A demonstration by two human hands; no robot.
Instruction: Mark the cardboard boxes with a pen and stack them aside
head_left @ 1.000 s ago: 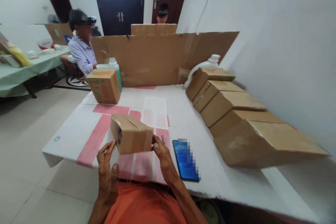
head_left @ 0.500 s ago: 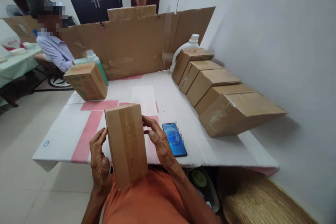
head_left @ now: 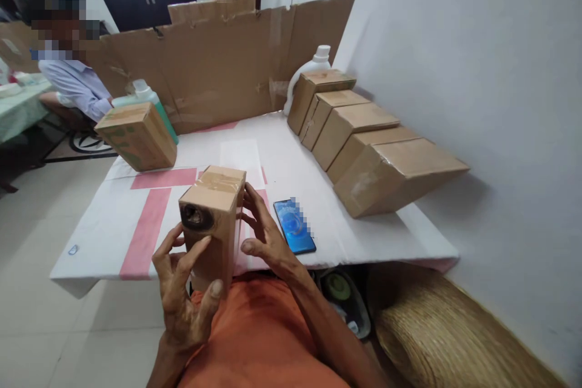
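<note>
L hand (head_left: pixel 184 300) spread, fingertips on box (head_left: pixel 222 236) w/ dark-ringed hole (head_left: pixel 196 216), thumb off; R hand (head_left: pixel 270 242) spread too, fingers agst box's R side. I see box btwn both, at near tbl (head_left: pixel 295 163) edge. Phone (head_left: pixel 293 227) just R of R hand; row of ctns (head_left: pixel 350 136) farther R.

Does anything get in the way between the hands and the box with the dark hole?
Nothing I can see. The left hand has its fingers right at the box, and the right hand is by its other side. The phone lies beyond the right hand, not between.
</note>
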